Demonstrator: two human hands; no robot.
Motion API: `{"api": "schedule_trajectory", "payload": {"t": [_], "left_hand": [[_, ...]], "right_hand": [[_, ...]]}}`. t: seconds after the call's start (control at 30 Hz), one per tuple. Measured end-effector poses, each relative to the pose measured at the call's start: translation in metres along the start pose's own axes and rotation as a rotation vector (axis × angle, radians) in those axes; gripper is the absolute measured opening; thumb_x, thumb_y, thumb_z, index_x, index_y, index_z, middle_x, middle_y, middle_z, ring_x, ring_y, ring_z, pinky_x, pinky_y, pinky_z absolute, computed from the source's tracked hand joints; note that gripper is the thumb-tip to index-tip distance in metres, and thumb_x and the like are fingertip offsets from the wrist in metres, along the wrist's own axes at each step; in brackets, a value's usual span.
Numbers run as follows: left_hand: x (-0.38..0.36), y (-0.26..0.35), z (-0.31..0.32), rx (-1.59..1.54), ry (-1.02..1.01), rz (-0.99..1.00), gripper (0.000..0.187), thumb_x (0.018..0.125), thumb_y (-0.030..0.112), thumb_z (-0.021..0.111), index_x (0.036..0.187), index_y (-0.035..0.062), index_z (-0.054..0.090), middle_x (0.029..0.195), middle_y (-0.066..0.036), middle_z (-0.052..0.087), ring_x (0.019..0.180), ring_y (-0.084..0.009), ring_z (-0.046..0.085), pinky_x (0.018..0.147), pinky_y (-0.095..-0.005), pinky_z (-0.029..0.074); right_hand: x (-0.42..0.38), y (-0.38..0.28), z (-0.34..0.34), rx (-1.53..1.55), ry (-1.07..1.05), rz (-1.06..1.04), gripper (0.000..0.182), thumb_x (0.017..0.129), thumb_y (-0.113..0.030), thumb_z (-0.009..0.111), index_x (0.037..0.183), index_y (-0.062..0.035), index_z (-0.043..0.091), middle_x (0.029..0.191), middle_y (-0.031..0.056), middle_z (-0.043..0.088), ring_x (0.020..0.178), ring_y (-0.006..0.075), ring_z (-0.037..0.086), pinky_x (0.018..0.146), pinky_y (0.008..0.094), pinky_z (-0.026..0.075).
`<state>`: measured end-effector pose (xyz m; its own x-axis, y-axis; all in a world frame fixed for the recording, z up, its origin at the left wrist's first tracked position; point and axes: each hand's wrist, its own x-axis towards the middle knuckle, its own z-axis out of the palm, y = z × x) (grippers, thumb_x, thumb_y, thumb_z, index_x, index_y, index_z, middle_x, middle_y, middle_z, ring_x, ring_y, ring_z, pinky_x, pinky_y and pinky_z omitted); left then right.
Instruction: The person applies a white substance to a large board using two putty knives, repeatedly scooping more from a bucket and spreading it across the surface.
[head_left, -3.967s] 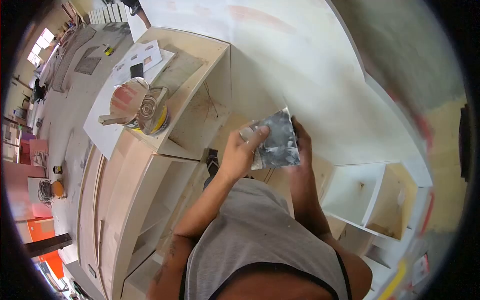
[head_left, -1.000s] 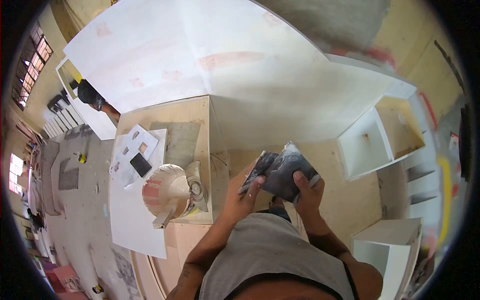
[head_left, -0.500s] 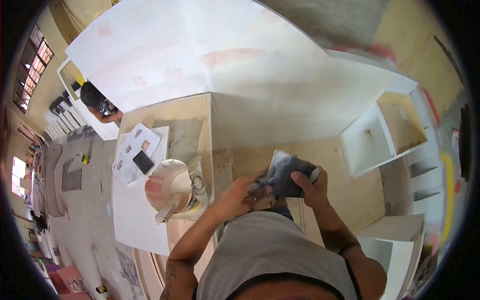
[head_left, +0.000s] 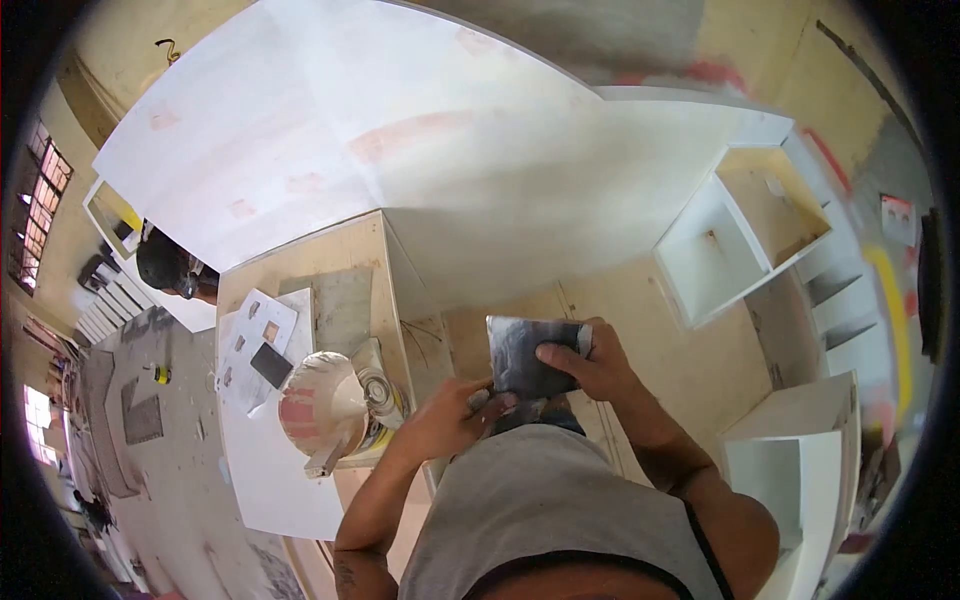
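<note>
A dark grey sheet of sandpaper (head_left: 520, 360), streaked with pale dust, is held in front of my body. My right hand (head_left: 605, 368) grips its right side, thumb pressed flat on top and fingers underneath. At the lower left corner, my left hand (head_left: 450, 420) is closed on the sheet's edge, with its fingertips partly hidden. To the left, on a wooden box top, stands a bucket (head_left: 300, 410) smeared with white material. A flat tool (head_left: 324, 460) leans at its rim, and a can (head_left: 378, 392) stands beside it.
A large white curved panel (head_left: 300, 120) with pinkish patches rises ahead. On the box top lie a phone (head_left: 271, 366) and a printed paper (head_left: 250, 325). White open compartments (head_left: 715, 250) stand right, another cabinet (head_left: 790, 450) lower right. Another person (head_left: 165, 265) is at far left.
The sandpaper has turned flatter toward me and shifted slightly left and down. My left hand has moved left and down along with it. The view has swung a little to the right.
</note>
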<state>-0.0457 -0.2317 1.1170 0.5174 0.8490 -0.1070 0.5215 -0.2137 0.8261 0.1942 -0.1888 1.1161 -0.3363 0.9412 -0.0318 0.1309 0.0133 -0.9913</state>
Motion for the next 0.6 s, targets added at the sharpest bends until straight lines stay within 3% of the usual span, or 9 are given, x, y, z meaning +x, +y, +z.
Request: {"api": "schedule_trajectory", "payload": {"t": [0.07,0.13,0.2,0.27,0.3,0.4,0.47,0.53,0.6], "left_hand": [[0.001,-0.016,0.017,-0.184,0.128,-0.187,0.029,0.097,0.024,0.058,0.113,-0.0001,0.060,0.076,-0.009,0.067,0.076,-0.0221,0.069,0.063,-0.0352,0.050],[0.009,-0.017,0.028,-0.369,0.256,-0.370,0.029,0.096,0.024,0.059,0.113,0.0012,0.060,0.081,-0.008,0.067,0.078,-0.0224,0.069,0.063,-0.0341,0.051],[0.020,-0.010,0.033,-1.533,0.495,-0.200,0.031,0.092,0.022,0.060,0.117,0.0023,0.057,0.094,-0.008,0.067,0.080,-0.0247,0.069,0.063,-0.0353,0.056],[0.028,-0.030,0.037,-1.705,0.359,-0.141,0.033,0.091,0.019,0.061,0.118,0.0016,0.056,0.100,-0.010,0.066,0.082,-0.0250,0.069,0.064,-0.0383,0.058],[0.030,-0.035,0.039,-1.863,0.222,-0.067,0.034,0.089,0.016,0.061,0.118,0.0010,0.054,0.105,-0.011,0.065,0.085,-0.0253,0.069,0.065,-0.0412,0.060],[0.036,-0.024,0.045,-1.672,0.350,-0.180,0.031,0.089,0.015,0.061,0.115,-0.0008,0.055,0.104,-0.013,0.066,0.088,-0.0255,0.069,0.066,-0.0408,0.060],[0.031,-0.015,0.038,-1.561,0.253,-0.154,0.030,0.088,0.014,0.061,0.114,-0.0001,0.056,0.104,-0.014,0.067,0.087,-0.0256,0.070,0.068,-0.0374,0.060],[0.039,-0.020,0.044,-1.481,0.366,-0.141,0.029,0.089,0.013,0.061,0.114,-0.0007,0.057,0.102,-0.014,0.067,0.084,-0.0260,0.070,0.068,-0.0369,0.060],[0.043,-0.034,0.046,-1.587,0.324,-0.200,0.030,0.089,0.013,0.061,0.115,-0.0012,0.057,0.102,-0.013,0.067,0.084,-0.0255,0.070,0.068,-0.0379,0.060]], "right_hand": [[0.002,0.007,0.003,-0.031,0.032,0.046,0.024,0.091,-0.023,0.067,0.100,-0.0012,0.070,0.087,0.0027,0.068,0.079,0.0104,0.061,0.067,0.0292,0.050],[0.008,0.025,0.011,0.345,0.607,-0.191,0.023,0.092,-0.014,0.063,0.107,0.0018,0.065,0.096,0.0046,0.065,0.082,0.0103,0.062,0.069,0.0286,0.052],[0.004,0.070,0.005,0.448,0.791,-0.325,0.026,0.090,-0.013,0.065,0.111,0.0017,0.062,0.101,0.0065,0.066,0.083,0.0148,0.064,0.071,0.0319,0.053],[-0.015,0.149,-0.019,-1.217,0.698,-0.714,0.029,0.088,-0.009,0.060,0.115,-0.0003,0.060,0.105,0.0111,0.066,0.081,0.0240,0.066,0.073,0.0374,0.055],[-0.017,0.113,-0.007,-1.220,0.681,-0.702,0.029,0.088,-0.009,0.060,0.115,-0.0003,0.060,0.105,0.0111,0.066,0.081,0.0240,0.066,0.073,0.0374,0.055],[-0.008,0.047,0.008,-0.849,0.182,-0.771,0.036,0.087,-0.010,0.058,0.122,-0.0017,0.058,0.113,0.0165,0.062,0.091,0.0324,0.066,0.076,0.0411,0.055],[-0.011,0.049,-0.003,-0.905,-0.210,-0.067,0.039,0.088,-0.015,0.059,0.125,-0.0024,0.057,0.108,0.0187,0.061,0.099,0.0362,0.064,0.080,0.0420,0.055],[-0.013,0.056,-0.004,-0.926,-0.152,-0.116,0.039,0.088,-0.016,0.059,0.124,-0.0008,0.057,0.109,0.0194,0.063,0.101,0.0355,0.064,0.082,0.0405,0.055],[-0.023,0.049,0.006,-0.517,0.360,-0.160,0.042,0.087,-0.019,0.062,0.124,-0.0005,0.057,0.113,0.0201,0.064,0.103,0.0357,0.064,0.083,0.0424,0.055]]}}
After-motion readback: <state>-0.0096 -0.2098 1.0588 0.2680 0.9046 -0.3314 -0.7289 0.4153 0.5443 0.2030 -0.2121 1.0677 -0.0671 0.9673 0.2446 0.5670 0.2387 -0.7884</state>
